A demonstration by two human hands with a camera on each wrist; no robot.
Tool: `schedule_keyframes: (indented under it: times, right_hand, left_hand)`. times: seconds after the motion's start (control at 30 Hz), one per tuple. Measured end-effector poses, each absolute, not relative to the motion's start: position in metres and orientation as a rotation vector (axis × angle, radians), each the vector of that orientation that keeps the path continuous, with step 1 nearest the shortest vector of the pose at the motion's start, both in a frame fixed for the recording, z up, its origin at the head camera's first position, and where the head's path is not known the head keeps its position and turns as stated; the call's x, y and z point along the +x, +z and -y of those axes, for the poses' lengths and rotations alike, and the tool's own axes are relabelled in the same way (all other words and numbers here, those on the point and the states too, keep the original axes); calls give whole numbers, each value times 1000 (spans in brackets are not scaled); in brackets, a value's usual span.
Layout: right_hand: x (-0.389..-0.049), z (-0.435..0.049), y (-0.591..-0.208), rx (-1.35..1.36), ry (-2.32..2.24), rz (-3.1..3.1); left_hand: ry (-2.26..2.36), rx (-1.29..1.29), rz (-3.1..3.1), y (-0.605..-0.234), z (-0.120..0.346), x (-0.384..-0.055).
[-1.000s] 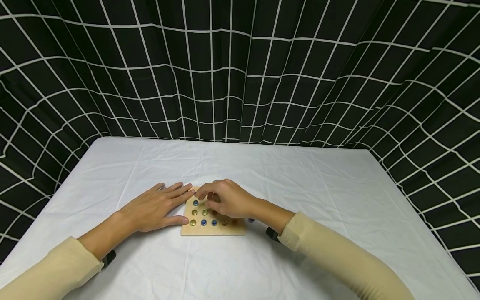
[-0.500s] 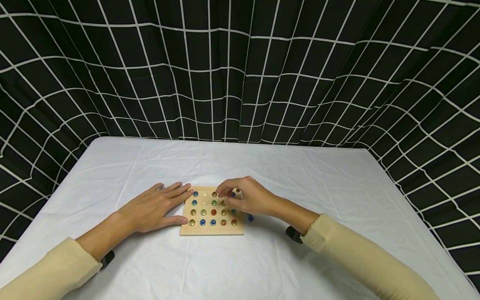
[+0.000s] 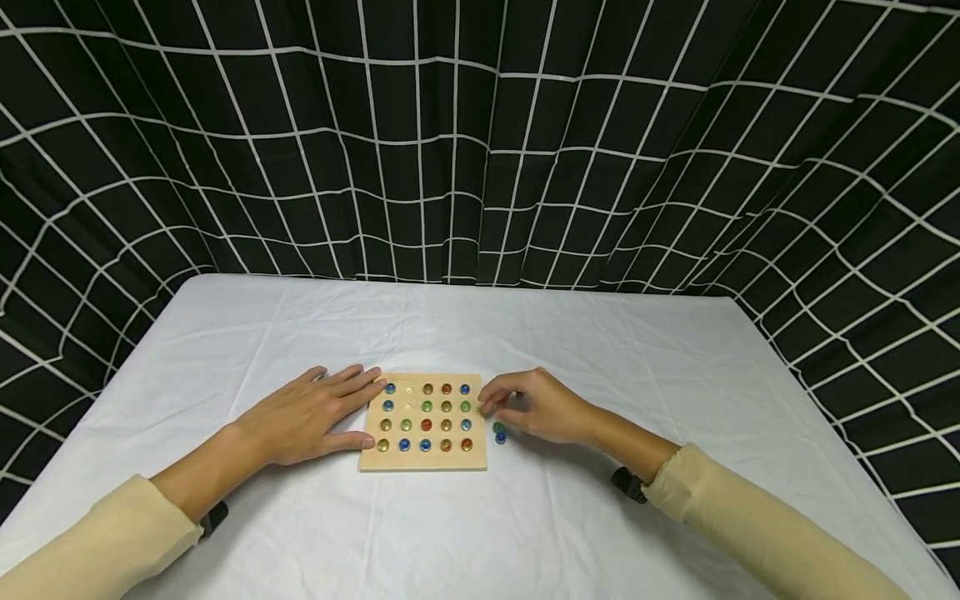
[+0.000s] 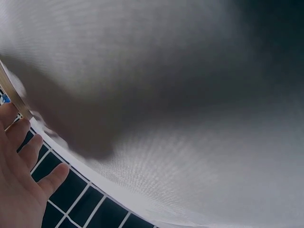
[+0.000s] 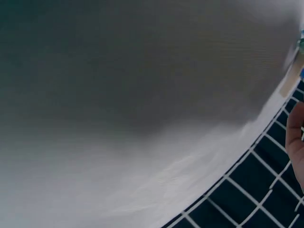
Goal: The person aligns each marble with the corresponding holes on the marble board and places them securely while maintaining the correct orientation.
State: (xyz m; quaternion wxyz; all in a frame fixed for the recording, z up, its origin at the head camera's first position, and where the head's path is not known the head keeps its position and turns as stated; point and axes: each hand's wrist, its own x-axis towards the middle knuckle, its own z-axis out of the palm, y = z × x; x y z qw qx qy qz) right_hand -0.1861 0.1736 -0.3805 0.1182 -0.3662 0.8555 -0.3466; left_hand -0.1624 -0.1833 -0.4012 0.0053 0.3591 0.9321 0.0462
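Observation:
A light wooden board (image 3: 420, 462) lies on the white cloth, with rows of coloured glass marbles (image 3: 426, 425) in its hollows. Two hollows in the second column from the left, in the two far rows, hold no marble. My left hand (image 3: 318, 417) lies flat with spread fingers, its index fingertip and thumb tip at the board's left edge. Just past the board's right edge is my right hand (image 3: 543, 407), fingers loosely bent and thumb apart, with no marble showing between them. Close below its thumb lie a loose green marble (image 3: 498, 427) and a blue marble (image 3: 500, 437).
The white cloth (image 3: 637, 358) covers a wide table. Behind and at both sides hangs a black curtain (image 3: 450, 150) with a white grid. Both wrist views show mostly shadowed cloth, with the board's edge (image 4: 13, 90) at the far left of the left one.
My right hand has moved from above the board's far left part, across the board, to beyond its right edge, uncovering the marbles. My left hand stays in place.

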Motion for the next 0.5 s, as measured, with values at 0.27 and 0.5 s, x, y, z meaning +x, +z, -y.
schedule_keyframes:
  times: [0.27,0.5]
  right_hand:
    - [-186,-183,-386,-1036,-1004,-2434]
    - [-187,-185,-390,-1026,-975,-2407]
  left_hand:
    - [137,1122,-2921,-401,184,-162]
    - [135,1117,-2922,-402,184,-162]
